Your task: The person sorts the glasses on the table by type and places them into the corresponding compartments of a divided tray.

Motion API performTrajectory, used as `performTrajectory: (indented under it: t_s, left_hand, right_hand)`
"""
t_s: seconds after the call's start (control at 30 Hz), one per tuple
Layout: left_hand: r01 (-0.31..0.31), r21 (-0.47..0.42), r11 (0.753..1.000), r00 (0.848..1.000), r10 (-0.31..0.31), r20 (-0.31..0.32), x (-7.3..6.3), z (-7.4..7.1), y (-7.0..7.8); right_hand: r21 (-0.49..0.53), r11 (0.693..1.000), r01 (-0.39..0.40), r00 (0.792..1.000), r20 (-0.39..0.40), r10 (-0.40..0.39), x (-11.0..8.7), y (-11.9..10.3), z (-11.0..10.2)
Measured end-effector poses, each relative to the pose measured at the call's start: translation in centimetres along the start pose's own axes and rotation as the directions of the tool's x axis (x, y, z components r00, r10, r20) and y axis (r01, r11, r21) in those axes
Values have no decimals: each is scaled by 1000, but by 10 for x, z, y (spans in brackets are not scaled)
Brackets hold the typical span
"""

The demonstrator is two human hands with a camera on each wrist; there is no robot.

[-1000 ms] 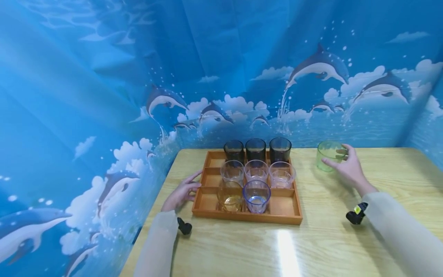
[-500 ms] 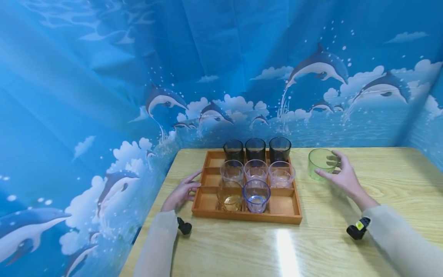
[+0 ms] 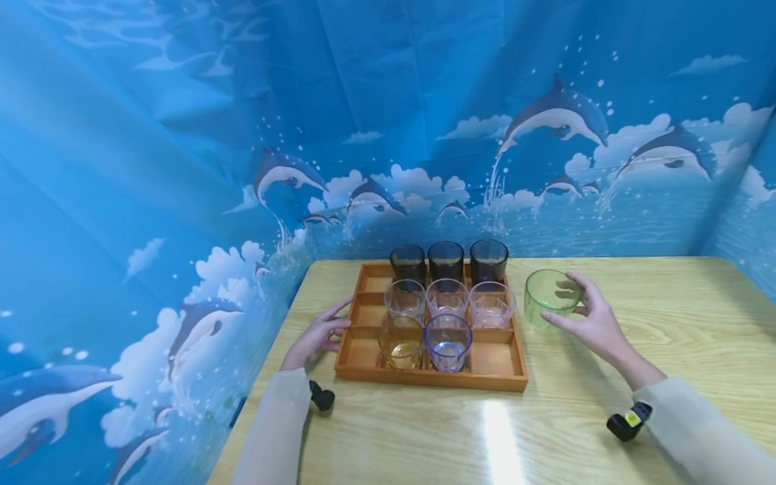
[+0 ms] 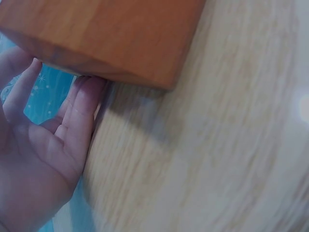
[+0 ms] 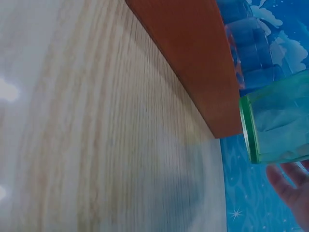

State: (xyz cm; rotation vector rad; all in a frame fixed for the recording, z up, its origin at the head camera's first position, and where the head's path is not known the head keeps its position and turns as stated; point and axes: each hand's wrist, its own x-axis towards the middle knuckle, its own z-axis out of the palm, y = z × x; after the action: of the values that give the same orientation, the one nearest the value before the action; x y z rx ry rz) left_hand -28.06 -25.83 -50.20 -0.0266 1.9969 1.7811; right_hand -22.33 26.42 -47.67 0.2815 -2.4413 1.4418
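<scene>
My right hand (image 3: 595,325) grips a transparent green glass (image 3: 548,296) from its right side, thumb in front and fingers behind. The glass is upright, just right of the wooden tray (image 3: 430,381); its base (image 5: 248,128) shows in the right wrist view. My left hand (image 3: 315,340) rests its fingertips against the tray's left wall, and its palm shows in the left wrist view. In the tray's front row stand an amber glass (image 3: 401,347) and a blue-rimmed glass (image 3: 448,343). The front right compartment (image 3: 494,357) shows its bare floor.
Three black glasses (image 3: 446,263) stand in the tray's back row, and three clear pinkish glasses (image 3: 447,298) in the middle row. Dividers separate the compartments. The wooden table (image 3: 424,438) meets a blue dolphin-printed curtain (image 3: 394,121) behind and on the left.
The right hand has carried the green glass left and nearer to me, toward the tray's right side. The left hand and the tray have stayed in place.
</scene>
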Motion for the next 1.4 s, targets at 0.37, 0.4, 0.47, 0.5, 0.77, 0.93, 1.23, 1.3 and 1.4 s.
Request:
performTrajectory:
  t_s: [0.37, 0.4, 0.47, 0.5, 0.77, 0.93, 1.23, 1.3, 1.4]
  left_hand:
    - [-10, 7, 1000, 998, 10, -63, 6, 0, -8]
    - [-11, 8, 1000, 998, 12, -63, 6, 0, -8]
    - [-15, 2, 1000, 998, 15, -64, 5, 0, -8]
    - [-18, 3, 1000, 998, 18, -65, 5, 0, -8]
    - [-17, 18, 1000, 998, 18, -60, 5, -2, -9]
    - [-28, 25, 999, 998, 29, -59, 6, -1, -11]
    - [-32, 16, 999, 997, 33, -70, 7, -1, -13]
    - [-31, 10, 999, 997, 31, -74, 7, 0, -13]
    - [-34, 5, 999, 997, 34, -73, 6, 0, -12]
  right_hand:
    - [43, 997, 63, 998, 20, -64, -16, -24, 5]
    - [49, 996, 76, 997, 23, -77, -17, -26, 6]
    - [62, 993, 98, 994, 32, -100, -19, -32, 8]
    - [73, 992, 108, 993, 35, -110, -20, -35, 9]
    - [127, 982, 139, 983, 100, -152, -31, -48, 26]
    - [145, 980, 139, 977, 142, -159, -36, -49, 34]
    - [131, 987, 90, 974, 195, -114, -40, -47, 49]
    - [130, 988, 82, 974, 200, -107, -42, -45, 51]
    - [131, 988, 82, 971, 211, -108, -43, -43, 54]
